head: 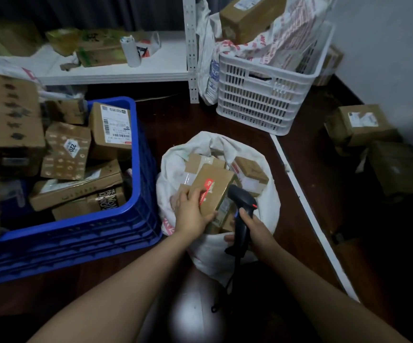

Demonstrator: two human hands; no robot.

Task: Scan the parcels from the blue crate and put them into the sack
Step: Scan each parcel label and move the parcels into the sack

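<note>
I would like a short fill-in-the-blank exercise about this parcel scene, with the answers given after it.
1. The right hand holds a black barcode ____.
2. The left hand grips a cardboard parcel at the open mouth of the white ____.
3. The crate full of boxes on the left is ____ in colour.

Missing words: scanner; sack; blue.

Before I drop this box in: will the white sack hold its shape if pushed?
Probably not: the white sack is wrinkled and slumped, so its wall should give. The parcels filling it likely stop it tipping. Nearly full, it probably drags heavily.
</note>
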